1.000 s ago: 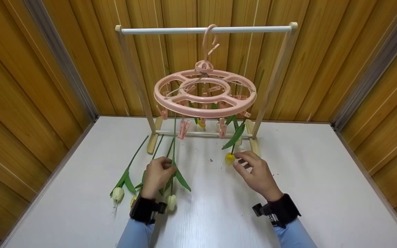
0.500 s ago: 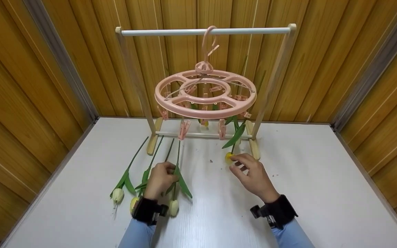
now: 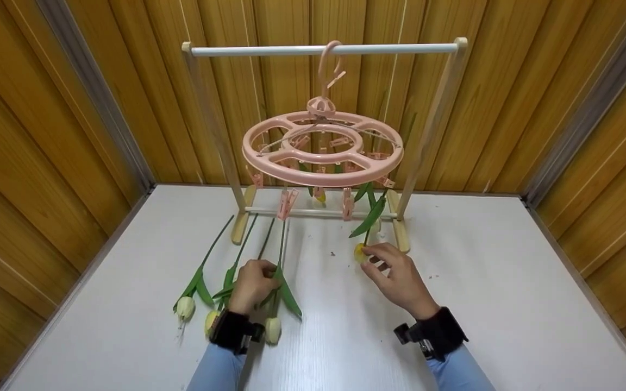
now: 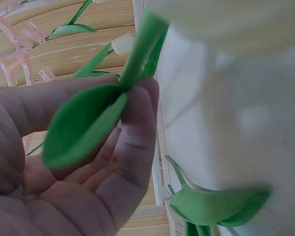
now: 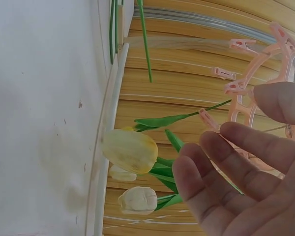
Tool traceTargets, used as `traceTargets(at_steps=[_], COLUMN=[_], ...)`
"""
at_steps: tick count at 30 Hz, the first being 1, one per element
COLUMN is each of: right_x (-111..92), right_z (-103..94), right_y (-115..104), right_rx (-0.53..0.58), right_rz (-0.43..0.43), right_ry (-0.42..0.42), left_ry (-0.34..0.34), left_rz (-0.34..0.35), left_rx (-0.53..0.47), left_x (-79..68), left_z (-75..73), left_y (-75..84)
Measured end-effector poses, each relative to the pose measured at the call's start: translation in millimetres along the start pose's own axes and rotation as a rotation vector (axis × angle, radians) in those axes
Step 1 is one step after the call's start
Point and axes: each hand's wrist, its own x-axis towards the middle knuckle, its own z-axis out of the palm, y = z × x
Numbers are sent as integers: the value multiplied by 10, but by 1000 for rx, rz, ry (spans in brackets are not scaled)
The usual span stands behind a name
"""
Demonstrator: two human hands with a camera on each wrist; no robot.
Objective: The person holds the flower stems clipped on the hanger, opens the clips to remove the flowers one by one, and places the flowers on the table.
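Note:
In the head view my left hand (image 3: 253,285) pinches the stem of an artificial white tulip (image 3: 273,330), its bloom toward me and its stem pointing up toward the hanger. The left wrist view shows thumb and fingers at the stem beside a green leaf (image 4: 83,128); the bloom (image 4: 236,24) blurs close to the camera. My right hand (image 3: 400,277) has its fingers loosely spread beside a yellow tulip (image 3: 360,252) hanging bloom-down under the hanger's right side. Nothing is gripped by it in the right wrist view, where this tulip's pale yellow bloom (image 5: 130,151) is beyond the fingertips.
A round pink clip hanger (image 3: 324,178) hangs by its hook from a stand's white bar (image 3: 269,51). Pink clips (image 3: 287,205) dangle below it, and more tulips hang behind. Left of my left hand lie a white tulip (image 3: 185,308) and a yellow tulip (image 3: 211,324) on the white table (image 3: 508,304).
My left hand has lowered slightly toward me with the white tulip, its stem end dropping below the hanger's ring. My right hand has shifted a little left, to the yellow bloom's edge.

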Motion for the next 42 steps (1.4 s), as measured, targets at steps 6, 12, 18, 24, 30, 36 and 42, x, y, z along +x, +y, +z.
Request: traceTargets(at_steps=[6, 12, 18, 24, 30, 36, 42], right_x=[-8, -17, -16, -17, -19, -21, -20], right_z=[18, 33, 28, 17, 11, 0, -6], right_y=[5, 1, -2, -5, 7, 16, 23], right_rx=[9, 5, 12, 8, -4, -6, 8], right_rz=[-1, 4, 10, 9, 1, -7, 1], right_ry=[-12, -21, -21, -22, -17, -13, -17], left_ry=[-19, -42, -62, -91, -106, -142, -185], left_rz=[-37, -33, -14, -26, -39, -53, -98], left_rx=[-2, -12, 7, -9, -16, -36, -12], left_x=[4, -14, -18, -14, -18, -33, -39], left_z=[14, 16, 19, 27, 30, 7, -32], left_y=[-22, -32, -45, -49, -56, -40, -26])
